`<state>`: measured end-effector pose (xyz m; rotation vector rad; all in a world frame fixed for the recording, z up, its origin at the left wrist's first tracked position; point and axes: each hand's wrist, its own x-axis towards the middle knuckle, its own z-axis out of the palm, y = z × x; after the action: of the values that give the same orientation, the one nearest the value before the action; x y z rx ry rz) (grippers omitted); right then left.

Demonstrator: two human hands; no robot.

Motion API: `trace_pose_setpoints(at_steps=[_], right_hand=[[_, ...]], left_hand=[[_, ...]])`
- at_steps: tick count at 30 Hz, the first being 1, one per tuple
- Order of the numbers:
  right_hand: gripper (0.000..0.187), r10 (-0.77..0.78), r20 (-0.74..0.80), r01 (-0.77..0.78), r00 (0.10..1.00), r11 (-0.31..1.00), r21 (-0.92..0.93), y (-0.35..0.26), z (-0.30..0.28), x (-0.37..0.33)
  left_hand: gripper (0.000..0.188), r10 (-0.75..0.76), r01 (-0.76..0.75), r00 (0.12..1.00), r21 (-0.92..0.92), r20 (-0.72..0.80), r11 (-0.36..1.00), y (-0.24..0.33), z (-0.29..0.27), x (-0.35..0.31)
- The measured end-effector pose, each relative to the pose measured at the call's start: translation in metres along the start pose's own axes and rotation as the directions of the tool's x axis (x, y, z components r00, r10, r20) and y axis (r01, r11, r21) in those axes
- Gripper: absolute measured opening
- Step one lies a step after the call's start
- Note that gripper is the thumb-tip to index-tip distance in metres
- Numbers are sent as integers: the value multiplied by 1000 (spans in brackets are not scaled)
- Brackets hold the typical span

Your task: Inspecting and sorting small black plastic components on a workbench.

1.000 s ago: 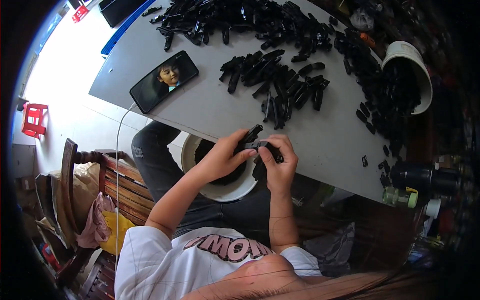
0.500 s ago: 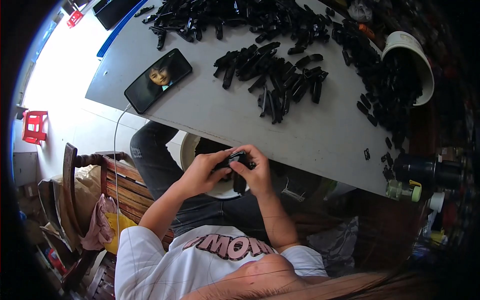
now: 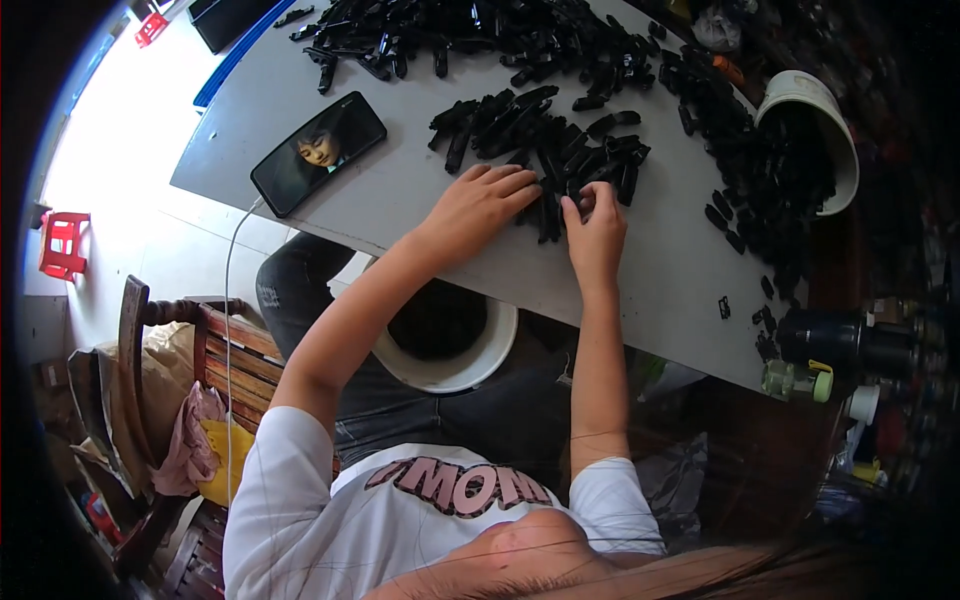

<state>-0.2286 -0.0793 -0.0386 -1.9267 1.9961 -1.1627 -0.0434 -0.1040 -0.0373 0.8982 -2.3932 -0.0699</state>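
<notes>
At the near edge of a small heap of black plastic parts [image 3: 505, 122] on the table, both my hands are reaching in. My left hand [image 3: 480, 212] is stretched out, its fingertips touching the parts; whatever lies under the fingers is hidden. Just to its right, my right hand [image 3: 598, 232] has thumb and fingers curled in a pinch around a black plastic part at the heap's edge. Below the table edge, a white bucket [image 3: 508, 345] with dark contents stands between my legs.
A bigger pile of black parts [image 3: 450, 30] covers the table's far side. At right, a tipped white bucket [image 3: 850, 150] spills more. A phone [image 3: 318, 152] with a charging cable [image 3: 230, 330] lies at left. A black cylinder [image 3: 825, 338] and a green-lidded jar [image 3: 795, 380] stand near the right corner.
Both hands have moved up and forward from over the bucket to the small heap on the table. The black part they held over the bucket is no longer there.
</notes>
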Motion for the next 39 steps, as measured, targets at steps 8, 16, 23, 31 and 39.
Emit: trace_pose_setpoints(at_steps=[8,16,23,31,39], right_hand=[[38,141,237,-175,961,976,129,21,-28,-9],[33,276,291,-370,916,300,879,-35,-29,-80],[34,176,182,-250,967,556,793,-43,-25,-91],[44,142,369,-379,918,50,924,-53,-17,-92],[32,180,13,-150,984,781,607,3,-33,-31]], left_hand=[[19,29,-30,1000,69,12,997,4,-16,-14],[38,-425,384,899,-654,104,652,61,-10,-40],[33,-379,533,834,-759,400,374,67,-34,-39],[34,-303,497,860,-810,411,312,73,-38,-51],[32,-162,170,981,69,-108,983,-20,-29,-24]])
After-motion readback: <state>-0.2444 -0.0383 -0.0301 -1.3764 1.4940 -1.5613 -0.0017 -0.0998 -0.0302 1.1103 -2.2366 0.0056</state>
